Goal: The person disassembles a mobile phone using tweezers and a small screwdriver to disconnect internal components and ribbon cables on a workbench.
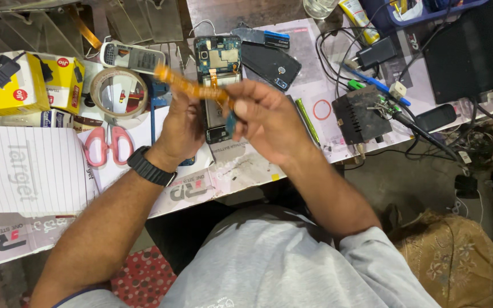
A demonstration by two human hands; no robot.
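Observation:
Both hands are raised above a workbench. An orange flex ribbon cable [185, 84] runs between them. My left hand [181, 128], with a black watch on its wrist, supports the strip from below. My right hand [266, 117] pinches the strip's other end, where a small dark connector piece hangs. Under the hands lies an opened smartphone [218, 57] with its circuit board exposed; its lower half is hidden by my fingers. A dark back cover [272, 65] lies just to the right of it.
A tape roll [120, 91], pink scissors [107, 145], yellow boxes [35, 82], an old keypad phone [131, 56] and a lined notepad [27, 168] sit left. A black box with wires [363, 114], a soldering iron, chargers and cables crowd the right.

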